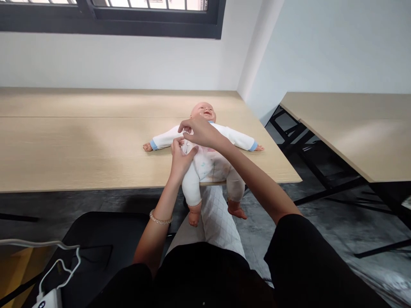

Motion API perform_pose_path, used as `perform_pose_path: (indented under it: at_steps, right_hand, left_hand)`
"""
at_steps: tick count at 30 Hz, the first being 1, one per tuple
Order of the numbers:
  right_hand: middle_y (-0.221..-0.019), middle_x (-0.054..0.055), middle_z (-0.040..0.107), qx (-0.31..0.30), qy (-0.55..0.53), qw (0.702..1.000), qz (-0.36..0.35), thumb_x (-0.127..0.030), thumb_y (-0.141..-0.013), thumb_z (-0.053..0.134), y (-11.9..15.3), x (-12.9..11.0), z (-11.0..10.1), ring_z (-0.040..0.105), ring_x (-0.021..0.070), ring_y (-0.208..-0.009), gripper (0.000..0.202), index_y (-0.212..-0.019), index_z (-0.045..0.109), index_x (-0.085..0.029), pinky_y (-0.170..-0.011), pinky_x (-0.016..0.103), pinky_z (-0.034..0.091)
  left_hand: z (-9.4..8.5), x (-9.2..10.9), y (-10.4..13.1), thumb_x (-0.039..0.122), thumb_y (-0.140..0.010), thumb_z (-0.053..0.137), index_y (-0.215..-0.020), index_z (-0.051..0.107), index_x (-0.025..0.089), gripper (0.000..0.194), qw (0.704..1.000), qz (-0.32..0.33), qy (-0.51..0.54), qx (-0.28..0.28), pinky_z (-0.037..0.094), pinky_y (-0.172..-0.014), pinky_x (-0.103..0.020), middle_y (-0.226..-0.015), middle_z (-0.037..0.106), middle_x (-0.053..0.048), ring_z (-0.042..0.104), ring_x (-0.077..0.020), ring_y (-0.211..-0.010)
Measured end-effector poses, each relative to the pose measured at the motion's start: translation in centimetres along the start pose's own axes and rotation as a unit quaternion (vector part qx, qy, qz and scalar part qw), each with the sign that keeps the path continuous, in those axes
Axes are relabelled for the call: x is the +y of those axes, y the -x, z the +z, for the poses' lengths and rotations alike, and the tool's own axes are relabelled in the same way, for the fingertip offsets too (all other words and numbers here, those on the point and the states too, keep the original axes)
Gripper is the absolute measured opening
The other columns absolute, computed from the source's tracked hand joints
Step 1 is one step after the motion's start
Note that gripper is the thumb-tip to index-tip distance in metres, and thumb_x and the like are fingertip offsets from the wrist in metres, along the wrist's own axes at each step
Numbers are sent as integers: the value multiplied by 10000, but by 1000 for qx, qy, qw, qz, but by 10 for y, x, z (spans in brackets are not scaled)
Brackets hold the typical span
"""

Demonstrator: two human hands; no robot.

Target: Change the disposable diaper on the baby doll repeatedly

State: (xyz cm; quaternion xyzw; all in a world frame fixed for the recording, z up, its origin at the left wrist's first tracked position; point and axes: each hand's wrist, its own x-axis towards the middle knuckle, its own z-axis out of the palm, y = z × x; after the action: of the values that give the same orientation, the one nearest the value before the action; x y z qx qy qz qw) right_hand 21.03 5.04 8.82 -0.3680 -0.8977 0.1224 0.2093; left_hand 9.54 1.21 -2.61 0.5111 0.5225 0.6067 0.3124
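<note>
A baby doll (212,164) lies on its back on the table, arms spread wide, legs hanging over the front edge. White clothes with blue cuffs and a faint print on the belly cover it; its feet are bare. My left hand (183,157) is at the doll's side by the waist, its thumb and fingers curved round the white cloth there. Just above it, my right hand (201,131) crosses the doll's chest with bent fingers drawn together. Whatever lies between those fingertips is too small to make out. Part of the doll's chest is hidden behind this hand.
The light wooden table (80,145) reaches back to the wall below a window (154,17). A second table (359,132) stands to the right across a gap. At lower left are a black chair (105,239) and a white device with a cable (49,299).
</note>
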Motion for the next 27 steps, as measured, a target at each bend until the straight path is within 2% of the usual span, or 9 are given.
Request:
perform_pose_path:
  at_steps: [4,7,10,16,20,23,27]
  right_hand:
    - [-955,74,683,-20,75,997,23,-60,-846,487,4,-23,-1,550,182,-792,319,-1105,658,-129,-633,282,278]
    - [-935,82,677,5,98,993,73,-82,-840,483,15,-30,-1,521,192,-719,321,-1135,600,-135,-591,287,238]
    - [-856,64,669,44,88,987,125,-82,-812,486,30,-23,0,531,205,-716,337,-1136,560,-134,-608,287,250]
    - [-826,31,672,101,6,974,203,-142,-762,540,51,5,16,589,219,-801,273,-1034,533,-164,-674,280,332]
    - [-820,19,647,133,-25,968,213,-169,-753,549,53,15,28,599,223,-800,237,-986,506,-186,-678,285,358]
    - [-781,-2,613,140,-59,961,232,-160,-730,545,54,18,33,597,221,-782,254,-967,462,-200,-692,295,378]
    - [-898,35,594,172,-72,954,233,-176,-691,574,58,23,36,554,204,-808,318,-946,388,-209,-730,309,414]
  left_hand:
    - [2,-9,-9,203,-685,804,-975,499,215,421,1000,-9,24,-6,421,-1015,-398,-1009,497,-21,509,-229,-1083]
    - [1,-8,-9,208,-716,776,-946,515,212,348,999,-11,31,-12,436,-984,-367,-987,495,-21,514,-215,-1047]
    - [0,-3,-5,171,-760,706,-975,542,208,273,999,-26,22,-15,443,-970,-350,-1031,492,-34,520,-207,-1050]
    - [-3,9,4,81,-779,610,-1065,583,199,311,999,-10,-20,-30,412,-1055,-382,-1168,534,-72,521,-212,-1118]
    - [-8,14,14,151,-836,598,-1140,657,224,318,996,35,-68,-34,412,-1092,-420,-1188,541,-81,542,-228,-1164]
    - [-11,16,20,226,-877,596,-1070,724,210,233,988,98,-113,-36,380,-1147,-471,-1216,577,-105,538,-261,-1242]
    - [-13,16,24,275,-934,534,-1074,746,215,260,972,156,-137,-107,347,-1189,-531,-1299,663,-96,521,-289,-1339]
